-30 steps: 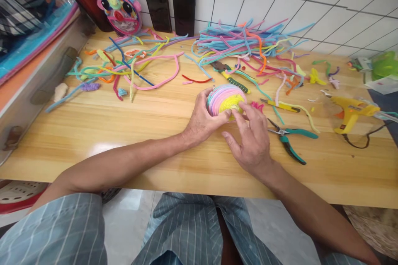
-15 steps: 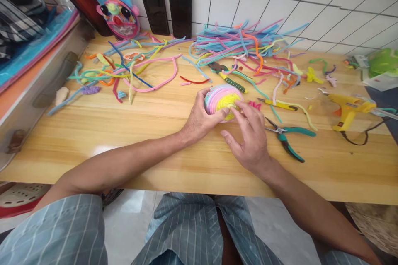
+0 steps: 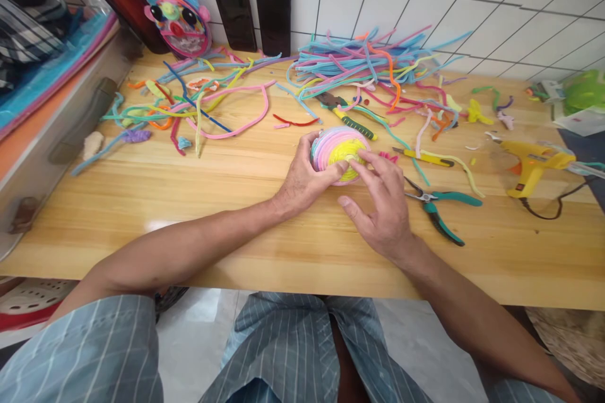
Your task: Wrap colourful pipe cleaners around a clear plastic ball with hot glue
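Little had moved: the left hand [image 3: 303,175] clasped the coiled dome [image 3: 339,150], best kept steady under the unclenched right hand [image 3: 385,204]

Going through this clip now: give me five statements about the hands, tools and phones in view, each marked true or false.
1. The left hand holds the coiled, striped piece. True.
2. The right hand has closed its grip on the teal-handled pliers. False: they lie on the table, to its right.
3. The right hand is at the coiled piece's yellow middle. True.
4. The phones lie flat on the table. False: both lean upright against the tiled wall.
5. The glue gun is yellow. True.
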Motion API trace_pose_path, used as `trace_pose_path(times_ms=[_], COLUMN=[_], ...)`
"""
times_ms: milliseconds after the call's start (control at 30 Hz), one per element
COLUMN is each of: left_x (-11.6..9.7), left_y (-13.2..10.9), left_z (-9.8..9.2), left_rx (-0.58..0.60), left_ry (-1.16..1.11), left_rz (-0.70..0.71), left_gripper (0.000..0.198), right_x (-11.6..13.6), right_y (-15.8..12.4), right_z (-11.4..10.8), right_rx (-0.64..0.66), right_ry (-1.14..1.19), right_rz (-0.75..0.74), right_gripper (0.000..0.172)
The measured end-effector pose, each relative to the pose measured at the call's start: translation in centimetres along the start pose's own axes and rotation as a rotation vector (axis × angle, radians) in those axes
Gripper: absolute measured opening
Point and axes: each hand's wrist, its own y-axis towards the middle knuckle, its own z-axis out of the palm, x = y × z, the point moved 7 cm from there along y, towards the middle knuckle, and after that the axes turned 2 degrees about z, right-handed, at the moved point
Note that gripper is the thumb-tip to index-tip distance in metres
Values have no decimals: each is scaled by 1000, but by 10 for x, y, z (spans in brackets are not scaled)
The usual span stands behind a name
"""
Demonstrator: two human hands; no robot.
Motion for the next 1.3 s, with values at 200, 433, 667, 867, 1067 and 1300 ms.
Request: trace_pose_path(times_ms=[200,433,667,867,1067,1300], left_x=[3,5,4,2,4,-11], left_y=[-3,-3,-4,-4,-7,-9], left_z=[0,0,0,1,0,-4], left_rx=[-29,-1,12,9,15,46], left_ry=[37,62,30,38,69,336], left_rz=[33,9,1,-28,-29,-37], left_gripper=[82,88,86,84,81,61], right_x=[7,-6,-10,-10,-11,-14], right_y=[-2,0,-1,3,1,-3], right_z=[2,-7,-8,-8,-10,6], right_rx=[-53,-51,-125,-122,-168,-161], right_ry=[-47,9,-42,9,30,55], right_rz=[-15,17,-54,-54,-60,-40], right_gripper=[63,56,49,50,44,48])
